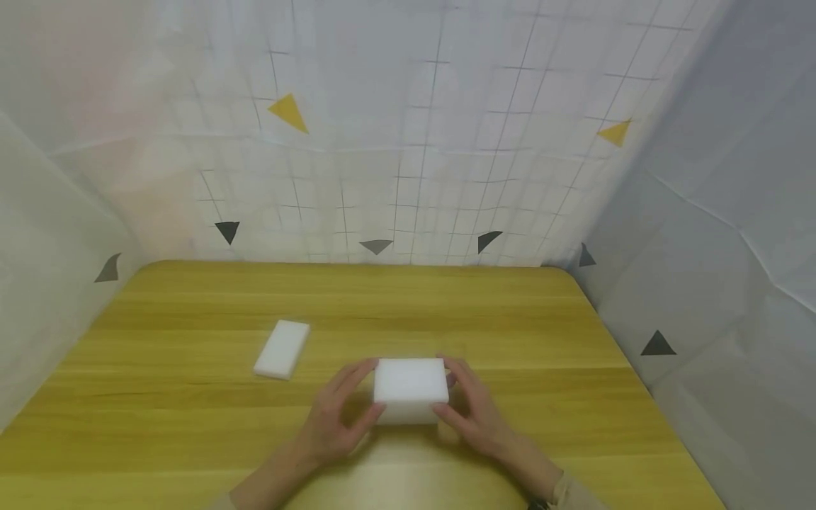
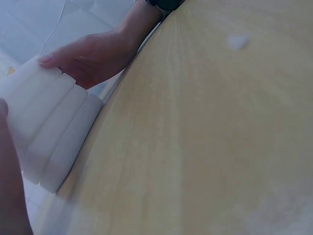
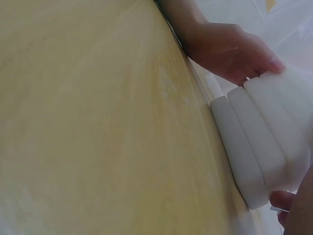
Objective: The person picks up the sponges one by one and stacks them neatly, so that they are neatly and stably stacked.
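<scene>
A stack of several white, foam-like slabs (image 1: pixel 411 381) stands on the wooden table (image 1: pixel 408 312), close in front of the person. My left hand (image 1: pixel 331 418) grips the upper part of the stack from the left, thumb at the near corner and fingers at the far one. On the other side, my right hand (image 1: pixel 477 414) holds it the same way. The left wrist view shows the slabs (image 2: pixel 68 132) piled flat, edges slightly uneven, the lowest on the table. In the right wrist view the fingertips of my right hand (image 3: pixel 298 208) lie at the stack's lower corner.
A single white slab (image 1: pixel 282 350) lies flat on the table, left of the stack and farther back. White sheets with a grid (image 1: pixel 446 142) and yellow and dark triangles rise behind the table. A plain grey-white sheet (image 1: pixel 720 283) borders the right side.
</scene>
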### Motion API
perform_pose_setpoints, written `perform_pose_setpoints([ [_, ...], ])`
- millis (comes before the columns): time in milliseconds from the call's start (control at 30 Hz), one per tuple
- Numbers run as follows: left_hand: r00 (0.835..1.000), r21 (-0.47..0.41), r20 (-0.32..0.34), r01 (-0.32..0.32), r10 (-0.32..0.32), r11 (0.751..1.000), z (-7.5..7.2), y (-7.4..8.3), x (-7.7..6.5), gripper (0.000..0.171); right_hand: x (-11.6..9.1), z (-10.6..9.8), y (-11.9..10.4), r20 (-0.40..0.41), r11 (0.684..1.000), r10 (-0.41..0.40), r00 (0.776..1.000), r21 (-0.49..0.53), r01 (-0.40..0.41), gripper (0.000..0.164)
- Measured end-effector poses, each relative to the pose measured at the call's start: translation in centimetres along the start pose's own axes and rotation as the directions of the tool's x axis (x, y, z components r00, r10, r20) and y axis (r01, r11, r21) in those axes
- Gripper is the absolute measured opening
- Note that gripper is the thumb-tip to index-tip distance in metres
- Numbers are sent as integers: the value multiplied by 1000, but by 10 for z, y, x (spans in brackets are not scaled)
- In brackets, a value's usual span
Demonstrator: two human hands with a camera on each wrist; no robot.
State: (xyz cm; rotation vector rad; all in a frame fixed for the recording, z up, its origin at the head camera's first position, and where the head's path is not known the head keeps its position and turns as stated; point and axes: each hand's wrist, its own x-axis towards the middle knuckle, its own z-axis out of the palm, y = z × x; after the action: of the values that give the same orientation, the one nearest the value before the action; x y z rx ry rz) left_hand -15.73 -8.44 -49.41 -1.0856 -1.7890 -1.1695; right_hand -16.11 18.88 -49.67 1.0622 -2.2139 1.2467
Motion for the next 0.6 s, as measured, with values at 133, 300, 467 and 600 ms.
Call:
perform_pose_setpoints([
  [133, 999, 12, 13, 31, -32, 999, -1, 0, -2, 54, 0, 1, 0, -5, 1000, -6, 1000, 4, 6, 63],
  [300, 998, 12, 27, 50, -50, 999, -1, -1, -3, 54, 0, 1, 1, -5, 1000, -6, 1000, 18, 6, 64],
  [467, 997, 8, 35, 63, -63, 998, -2, 0, -4, 54, 1, 2, 1, -16, 999, -37, 999, 21, 37, 65],
  [600, 996, 14, 45, 81, -81, 997, -1, 1, -4, 55, 6, 0, -8, -25, 998, -52, 998, 26, 53, 63],
])
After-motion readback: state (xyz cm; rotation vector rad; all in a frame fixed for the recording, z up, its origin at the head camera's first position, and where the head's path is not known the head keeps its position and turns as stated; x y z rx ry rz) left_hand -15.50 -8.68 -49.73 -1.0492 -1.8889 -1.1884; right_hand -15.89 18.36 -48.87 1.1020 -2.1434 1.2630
